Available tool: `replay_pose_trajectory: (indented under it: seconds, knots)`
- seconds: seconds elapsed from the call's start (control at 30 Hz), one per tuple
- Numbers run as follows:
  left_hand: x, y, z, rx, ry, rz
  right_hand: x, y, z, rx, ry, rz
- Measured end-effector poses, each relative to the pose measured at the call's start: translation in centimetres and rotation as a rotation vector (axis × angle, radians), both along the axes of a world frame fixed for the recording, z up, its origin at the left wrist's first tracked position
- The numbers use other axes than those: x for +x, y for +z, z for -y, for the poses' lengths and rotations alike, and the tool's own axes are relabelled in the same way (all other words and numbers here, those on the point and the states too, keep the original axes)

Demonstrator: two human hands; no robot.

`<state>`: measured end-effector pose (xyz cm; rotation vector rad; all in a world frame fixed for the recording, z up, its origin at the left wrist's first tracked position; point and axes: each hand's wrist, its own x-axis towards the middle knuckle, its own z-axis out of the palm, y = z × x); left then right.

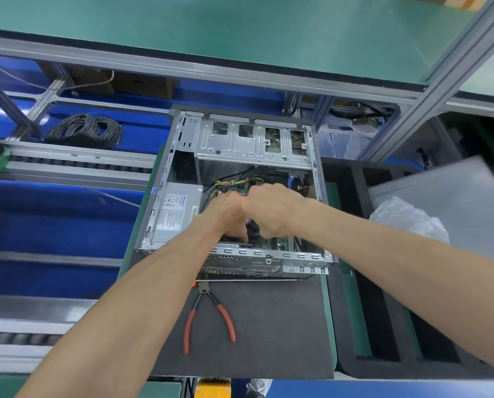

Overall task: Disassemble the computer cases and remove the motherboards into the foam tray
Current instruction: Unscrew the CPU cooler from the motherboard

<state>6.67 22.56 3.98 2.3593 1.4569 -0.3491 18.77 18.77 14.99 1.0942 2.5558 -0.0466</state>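
Motherboard (271, 242) inside open computer case (165, 179), directly beneath both hands, left (230, 214) and right (271, 208), fingers curled, grip unclear.

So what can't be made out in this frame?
- Head view: what the left hand and right hand grip; their fingers curl out of sight.
- Motherboard: mostly covered by both hands.
- Power supply label: print too small.
- Foam tray: cut off at the right edge.

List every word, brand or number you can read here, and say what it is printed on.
Nothing is clearly legible.
Power supply label: a blue brand word at the top and dense fine print, all too small and blurred to read.
Yellowish sticker beside it: unreadable.
Pliers: no visible markings.
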Motion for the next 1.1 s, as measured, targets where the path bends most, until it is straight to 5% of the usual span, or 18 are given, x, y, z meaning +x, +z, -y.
replay_pose_trajectory:
  seconds: [0.1, 0.23, 0.3, 0.4, 0.47, 0.7, 0.83, 1.1]
  knots:
    - [-0.2, -0.2, 0.2, 0.064, -0.001, 0.071, 0.5, 0.3, -1.3, -0.1, -0.246, 0.016]
    - [-0.2, -0.7, 0.2, 0.096, -0.032, 0.051, 1.6, 0.8, -2.1, -0.492, -0.571, 0.153]
    - [-0.2, -0.9, 0.0, 0.087, -0.033, 0.057, 1.8, 0.7, -1.6, -0.403, -0.458, 0.197]
    - [-0.4, -1.2, 0.0, 0.085, -0.03, 0.066, 1.4, 0.2, -0.2, 0.034, 0.139, 0.326]
    - [-0.5, -1.2, 0.1, 0.085, -0.036, 0.06, 1.1, 0.2, 0.2, 0.11, 0.36, 0.331]
    - [-0.6, -0.4, 0.2, 0.06, 0.0, 0.085, 1.0, 0.9, -2.2, -0.155, -0.303, -0.023]
    - [-0.4, -0.3, 0.2, 0.057, -0.013, 0.088, 0.5, 0.4, -2.3, -0.24, -0.511, -0.199]
    - [-0.5, -0.3, 0.4, 0.039, 0.007, 0.126, -0.3, 0.7, -1.4, -0.191, -0.288, -0.036]
